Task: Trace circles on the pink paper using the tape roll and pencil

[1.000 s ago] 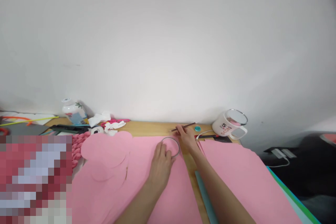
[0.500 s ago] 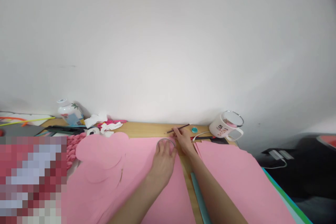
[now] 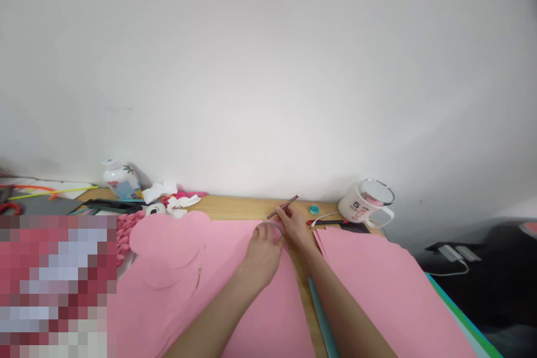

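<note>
My left hand [image 3: 263, 253] lies fingers-down on a metal ring [image 3: 272, 226] and presses it onto a large pink paper sheet [image 3: 235, 268] near the sheet's far right corner. My right hand [image 3: 296, 224] pinches a dark pencil [image 3: 284, 206], whose tip touches the paper at the ring's far edge and whose other end points up and right. Both forearms reach in from the bottom of the view.
A second pink sheet [image 3: 377, 285] lies at the right over teal paper [image 3: 319, 313]. A white mug [image 3: 367, 207], a teal cap [image 3: 314, 209] and a cable sit at the back right. Pink cut circles [image 3: 168, 238], tissues, a small vase [image 3: 119, 178] and tools crowd the back left.
My left hand slid forward over the ring, covering most of it. The pencil tilted up from nearly flat to slanted, its tip at the ring's rim.
</note>
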Action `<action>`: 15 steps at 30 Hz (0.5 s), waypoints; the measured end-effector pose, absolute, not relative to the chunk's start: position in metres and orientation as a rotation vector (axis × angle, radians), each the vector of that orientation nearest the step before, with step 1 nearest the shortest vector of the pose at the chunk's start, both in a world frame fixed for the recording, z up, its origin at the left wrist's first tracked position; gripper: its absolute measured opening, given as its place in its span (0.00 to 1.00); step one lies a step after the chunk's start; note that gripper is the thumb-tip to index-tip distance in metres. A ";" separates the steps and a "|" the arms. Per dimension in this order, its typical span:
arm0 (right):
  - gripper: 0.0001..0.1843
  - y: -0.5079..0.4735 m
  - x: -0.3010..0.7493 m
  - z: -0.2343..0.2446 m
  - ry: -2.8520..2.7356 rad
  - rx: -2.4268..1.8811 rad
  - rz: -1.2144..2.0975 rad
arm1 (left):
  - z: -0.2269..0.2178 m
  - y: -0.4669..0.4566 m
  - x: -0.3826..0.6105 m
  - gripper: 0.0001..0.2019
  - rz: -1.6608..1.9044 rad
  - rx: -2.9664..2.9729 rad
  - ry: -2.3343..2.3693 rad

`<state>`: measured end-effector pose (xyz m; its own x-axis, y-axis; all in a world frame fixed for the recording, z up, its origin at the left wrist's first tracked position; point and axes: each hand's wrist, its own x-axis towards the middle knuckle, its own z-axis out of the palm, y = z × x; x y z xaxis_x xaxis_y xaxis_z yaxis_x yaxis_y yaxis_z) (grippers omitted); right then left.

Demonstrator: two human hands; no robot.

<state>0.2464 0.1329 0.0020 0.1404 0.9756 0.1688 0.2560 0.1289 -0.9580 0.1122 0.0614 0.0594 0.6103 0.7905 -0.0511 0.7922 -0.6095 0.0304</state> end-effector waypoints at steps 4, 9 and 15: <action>0.15 0.132 0.242 0.003 -1.358 -1.350 0.850 | 0.057 0.065 0.113 0.20 -0.035 2.778 1.366; 0.11 0.131 0.238 0.003 -1.400 -1.421 0.770 | 0.057 0.068 0.113 0.20 -0.118 2.789 1.341; 0.11 0.131 0.237 0.004 -1.427 -1.527 0.628 | 0.072 0.069 0.112 0.20 -0.222 2.794 1.291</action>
